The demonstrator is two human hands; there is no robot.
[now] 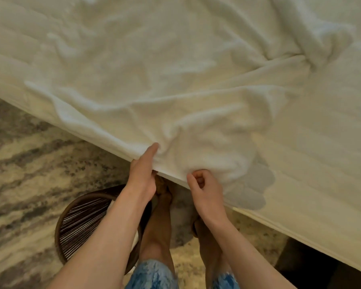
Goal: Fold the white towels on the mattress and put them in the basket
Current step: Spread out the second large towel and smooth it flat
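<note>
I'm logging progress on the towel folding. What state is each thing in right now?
White towel: unfolded, rumpled, spread on the mattress, near edge gripped by both hands.
Left hand: pinching the towel's edge at the mattress side.
Right hand: fingers closed on the towel's edge.
Basket: upright on the floor, some white cloth visible inside.
Mattress: mostly covered by towel.

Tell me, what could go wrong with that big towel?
The white towel is still rumpled, and both the left hand and right hand pinch it at the mattress edge, so it might slide onto the floor. The basket sits close by the feet, so a step could bump it.
</note>
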